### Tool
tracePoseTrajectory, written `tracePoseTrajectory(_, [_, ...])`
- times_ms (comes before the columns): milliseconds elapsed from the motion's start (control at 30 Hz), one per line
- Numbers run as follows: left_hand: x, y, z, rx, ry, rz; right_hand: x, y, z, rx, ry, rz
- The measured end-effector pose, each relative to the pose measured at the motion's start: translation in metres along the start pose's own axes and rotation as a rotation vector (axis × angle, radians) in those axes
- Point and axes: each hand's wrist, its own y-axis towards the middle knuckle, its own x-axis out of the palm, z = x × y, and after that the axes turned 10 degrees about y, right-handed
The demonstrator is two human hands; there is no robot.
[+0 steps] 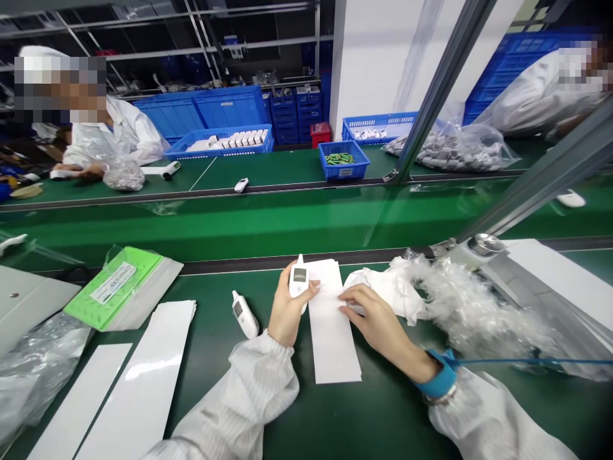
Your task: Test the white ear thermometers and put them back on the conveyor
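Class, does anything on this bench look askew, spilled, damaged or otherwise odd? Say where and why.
Nothing looks spilled or broken. The crumpled clear plastic to the right of the right hand stands out: its loose heap looks untidy compared with the flat stack of white sheets, whose edges are slightly uneven.

The held thermometer (pixel 298 289) is showing white around a grey screen (pixel 300 275); the paper strips (pixel 334 338) are showing plain white. The sleeves (pixel 249 383) are showing faint stripes on white, the wristband (pixel 438 378) is showing blue, the worktop (pixel 211 348) dark green, the packet (pixel 135 281) bright green behind a white label (pixel 113 283).
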Motion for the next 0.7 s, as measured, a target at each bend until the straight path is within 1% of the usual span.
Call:
tracePoseTrajectory(133, [0.007,0.028,-0.010,0.047,-0.044,0.084,0.003,0.027,0.006,-0.015,-0.034,0.070])
tracePoseTrajectory(267, [0.011,0.048,-0.017,0.051,-0.061,0.102,0.012,0.051,0.010,-0.007,-0.054,0.106])
tracePoseTrajectory(433, [0.012,0.053,-0.026,0.038,-0.028,0.100,0.023,0.057,0.014,0.032,-0.051,0.116])
tracePoseTrajectory(700, [0.011,0.053,-0.026,0.051,-0.014,0.095,0.027,0.059,0.021,0.047,0.032,0.135])
